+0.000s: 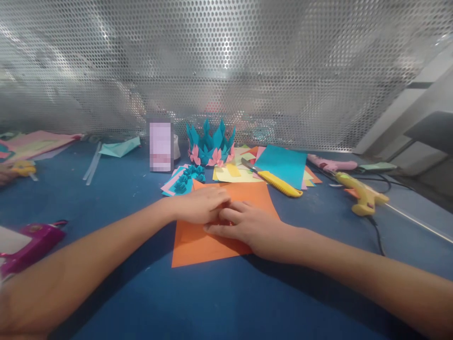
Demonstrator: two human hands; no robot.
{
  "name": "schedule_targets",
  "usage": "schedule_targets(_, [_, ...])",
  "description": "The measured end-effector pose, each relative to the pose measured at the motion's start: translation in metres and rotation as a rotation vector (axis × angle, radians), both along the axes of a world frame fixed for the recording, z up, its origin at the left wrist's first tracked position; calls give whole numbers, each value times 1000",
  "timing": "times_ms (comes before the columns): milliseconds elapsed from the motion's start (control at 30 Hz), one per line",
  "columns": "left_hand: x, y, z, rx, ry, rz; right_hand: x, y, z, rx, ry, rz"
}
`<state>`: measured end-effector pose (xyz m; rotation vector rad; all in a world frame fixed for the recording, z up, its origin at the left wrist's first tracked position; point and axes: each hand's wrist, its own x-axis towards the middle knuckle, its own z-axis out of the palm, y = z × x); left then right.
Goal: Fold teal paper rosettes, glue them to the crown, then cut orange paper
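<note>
A sheet of orange paper (201, 248) lies on the blue table in front of me, and both my hands meet over its middle. My left hand (198, 204) comes in from the left with its fingers curled down and closed on the paper; their tips are partly hidden. My right hand (253, 230) lies against it, with bent fingers and the thumb pinching at the orange sheet. What lies under the joined fingertips cannot be seen. Just beyond are small folded blue paper pieces (189, 179) on coloured sheets and a yellow utility knife (281, 183).
Behind stand a blue paper crown (211, 141) with pink pieces and a phone (160, 146). Blue sheets (283, 163) top a paper stack. A yellow glue gun (363, 193) and pink glue gun (332, 163) lie right, with cords. A purple device (33, 243) is left, near another person's hand (5, 174).
</note>
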<state>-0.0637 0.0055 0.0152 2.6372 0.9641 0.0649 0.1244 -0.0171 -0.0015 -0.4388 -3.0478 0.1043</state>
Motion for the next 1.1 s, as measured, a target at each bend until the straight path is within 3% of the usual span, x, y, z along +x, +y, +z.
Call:
schedule_targets(333, [-4,-3,3,-13,-27,-7,2,2,12,-151,34,6])
schedule_targets(500, [-9,-3,2,-24,-75,-41,18,10,17,-260,128,-105])
schedule_targets(767, [-17,1,7,-200,-16,-19,24,13,21,-188,70,-70])
schedule_targets(1100, [-18,2,9,-294,-10,-6,27,14,7,-72,9,-41])
